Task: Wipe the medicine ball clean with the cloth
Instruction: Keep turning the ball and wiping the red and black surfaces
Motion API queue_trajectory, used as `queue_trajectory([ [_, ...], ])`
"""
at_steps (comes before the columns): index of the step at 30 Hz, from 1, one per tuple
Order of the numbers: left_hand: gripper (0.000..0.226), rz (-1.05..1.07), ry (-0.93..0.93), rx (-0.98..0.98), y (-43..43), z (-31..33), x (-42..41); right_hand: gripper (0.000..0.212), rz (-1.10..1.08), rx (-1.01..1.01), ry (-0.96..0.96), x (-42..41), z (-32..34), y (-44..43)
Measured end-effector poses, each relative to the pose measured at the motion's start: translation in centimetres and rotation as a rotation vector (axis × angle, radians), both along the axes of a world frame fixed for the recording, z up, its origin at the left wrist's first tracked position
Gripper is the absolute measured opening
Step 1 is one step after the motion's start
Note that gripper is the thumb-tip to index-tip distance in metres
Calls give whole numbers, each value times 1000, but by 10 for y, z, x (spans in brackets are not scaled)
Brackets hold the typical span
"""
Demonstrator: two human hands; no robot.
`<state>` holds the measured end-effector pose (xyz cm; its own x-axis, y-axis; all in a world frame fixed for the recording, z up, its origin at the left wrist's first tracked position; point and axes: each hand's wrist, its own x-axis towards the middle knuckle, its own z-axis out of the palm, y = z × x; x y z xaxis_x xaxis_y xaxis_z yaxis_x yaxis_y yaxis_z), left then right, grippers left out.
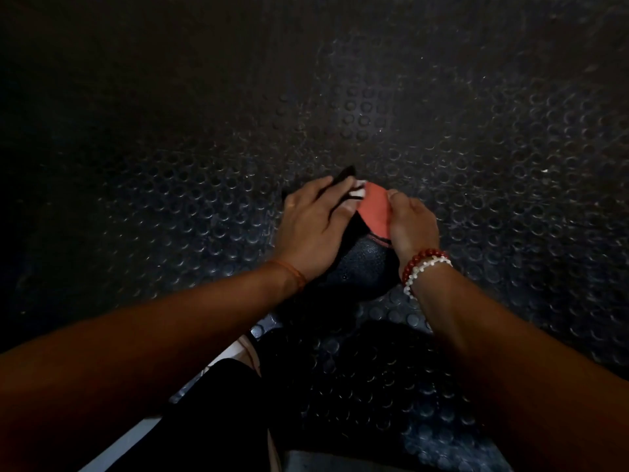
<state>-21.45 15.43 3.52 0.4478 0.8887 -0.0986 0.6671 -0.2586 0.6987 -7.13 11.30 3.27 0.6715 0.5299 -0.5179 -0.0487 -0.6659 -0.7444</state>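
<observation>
Dark rubber floor (476,148) covered in raised round studs fills almost the whole view, dimly lit, with a brighter patch near the middle. On it, close in front of the person, sits the medicine ball (360,264), black with a pebbled skin and a red panel (374,209) across its top right. Both hands are on the ball, close side by side but not touching each other. The left hand (313,226) lies flat over the top left of the ball with its fingers straight and spread, pressing down the cloth (348,174), a dark piece with white patches that shows between and beyond the fingertips. The right hand (413,226) grips the ball's right side, its thumb lying along the edge of the red panel and its fingers curving down the far side, mostly out of sight. A thin orange thread (292,274) circles the left wrist; a red bead bracelet (422,258) and a white bead bracelet (427,270) sit together on the right wrist. Both bare forearms reach in from the lower corners. Below the ball a black-clad leg (211,403) is visible, with a pale strip (136,434) beside it at the lower left whose nature cannot be told.
</observation>
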Motion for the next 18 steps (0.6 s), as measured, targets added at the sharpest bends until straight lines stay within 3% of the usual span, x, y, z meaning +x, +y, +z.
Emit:
queue_trajectory([
  [2,45,-132,57,55,15,2,8,52,-20,-1,15,-2,0,-1],
  [4,40,-147,15,-27,32,-1,13,52,-39,-1,31,-2,1,-1],
  [8,49,78,-80,-382,54,-21,10,37,-36,-1,8,0,0,-2],
  [10,54,173,-98,-438,49,-24,4,38,-30,-2,10,-1,1,-2],
  [14,49,267,-105,-324,10,-18,-5,47,-16,-35,28,4,5,0],
  [18,55,91,-46,-26,-12,-1,-5,50,-13,-36,47,4,9,2],
])
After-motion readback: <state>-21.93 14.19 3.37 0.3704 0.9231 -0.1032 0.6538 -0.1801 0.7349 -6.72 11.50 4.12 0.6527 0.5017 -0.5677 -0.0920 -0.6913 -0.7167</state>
